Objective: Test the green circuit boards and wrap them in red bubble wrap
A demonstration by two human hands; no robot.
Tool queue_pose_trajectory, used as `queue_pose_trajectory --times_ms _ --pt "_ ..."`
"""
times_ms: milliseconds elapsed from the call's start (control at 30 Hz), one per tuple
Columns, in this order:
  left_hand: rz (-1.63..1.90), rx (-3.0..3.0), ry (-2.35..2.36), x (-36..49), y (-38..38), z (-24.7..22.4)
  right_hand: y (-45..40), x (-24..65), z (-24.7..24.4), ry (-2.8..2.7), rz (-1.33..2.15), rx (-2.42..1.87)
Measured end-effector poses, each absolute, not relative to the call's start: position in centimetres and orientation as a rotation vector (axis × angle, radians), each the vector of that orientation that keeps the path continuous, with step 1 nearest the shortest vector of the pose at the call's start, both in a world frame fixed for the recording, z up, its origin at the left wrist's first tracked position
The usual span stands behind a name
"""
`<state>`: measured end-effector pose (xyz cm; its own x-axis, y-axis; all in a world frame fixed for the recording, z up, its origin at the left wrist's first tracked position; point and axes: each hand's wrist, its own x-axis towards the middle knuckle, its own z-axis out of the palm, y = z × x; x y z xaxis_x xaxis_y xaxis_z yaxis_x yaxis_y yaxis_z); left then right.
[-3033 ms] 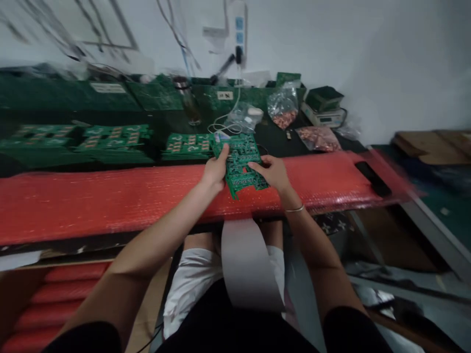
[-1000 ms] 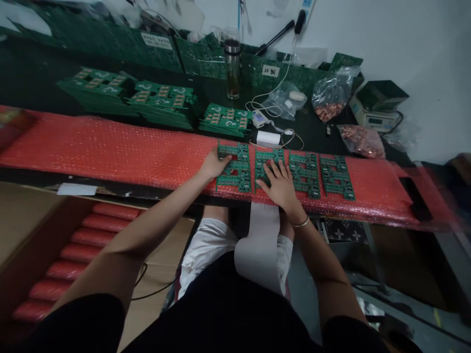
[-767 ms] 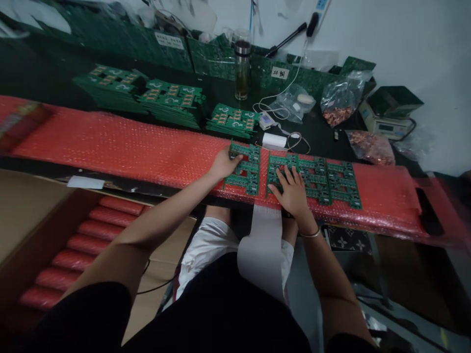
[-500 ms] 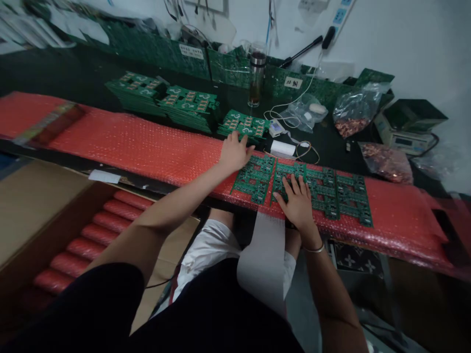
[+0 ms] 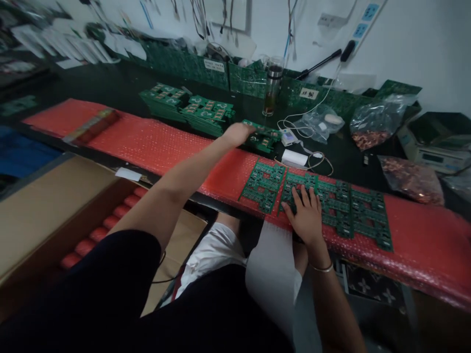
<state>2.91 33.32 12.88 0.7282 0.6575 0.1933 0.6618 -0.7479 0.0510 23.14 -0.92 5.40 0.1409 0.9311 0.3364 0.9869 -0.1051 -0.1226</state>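
Observation:
My left hand [image 5: 238, 134] is at the small pile of green circuit boards [image 5: 265, 140] behind the bubble wrap, its fingers closed on the pile's left edge. How many boards it grips is hidden. My right hand [image 5: 307, 215] lies flat with fingers spread over a circuit board [image 5: 299, 182] in a row on the red bubble wrap [image 5: 169, 142]. To its left lies one more circuit board [image 5: 263, 186]. On its right are two others, a nearer circuit board [image 5: 334, 206] and an end circuit board [image 5: 371, 215].
Two taller stacks of boards [image 5: 164, 100] [image 5: 208, 113] stand at the back. A glass bottle [image 5: 272, 93], a white roll [image 5: 294, 158], cables, bags of copper-coloured parts [image 5: 410, 179] and a scale [image 5: 434, 147] are behind the wrap. An open carton [image 5: 55, 206] holds red rolls at lower left.
My left hand has moved from above the row's left board back to the left edge of the small pile and closed there. My right hand stays on its board. The view has shifted left.

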Motion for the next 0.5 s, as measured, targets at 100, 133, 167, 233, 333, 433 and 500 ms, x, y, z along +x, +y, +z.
queue_pose_trajectory --times_ms 100,133,167,233,333,433,500 --pt "-0.79 -2.693 -1.276 1.1 31.9 14.8 -0.9 23.1 5.4 -1.843 -0.238 -2.116" --pt "-0.96 -2.647 -1.313 0.1 31.3 15.2 -0.9 23.1 5.5 -1.84 -0.233 -2.119" --pt "-1.112 -2.628 -1.353 -1.0 30.4 15.3 -0.9 23.1 5.5 -1.837 -0.228 -2.122" --pt "-1.332 -2.679 -1.498 -3.3 28.4 14.8 -0.8 23.1 5.5 -1.832 -0.219 -2.125" --pt "-1.341 -2.873 -1.921 -6.4 24.7 12.4 -0.8 23.2 5.5 -1.827 -0.214 -2.126" --pt "-1.112 -2.965 -2.205 -7.9 21.3 9.8 -0.9 23.3 5.5 -1.834 -0.213 -2.122" --pt "-0.896 -2.938 -2.134 -8.1 19.8 8.9 -1.0 23.4 5.5 -1.84 -0.213 -2.115"
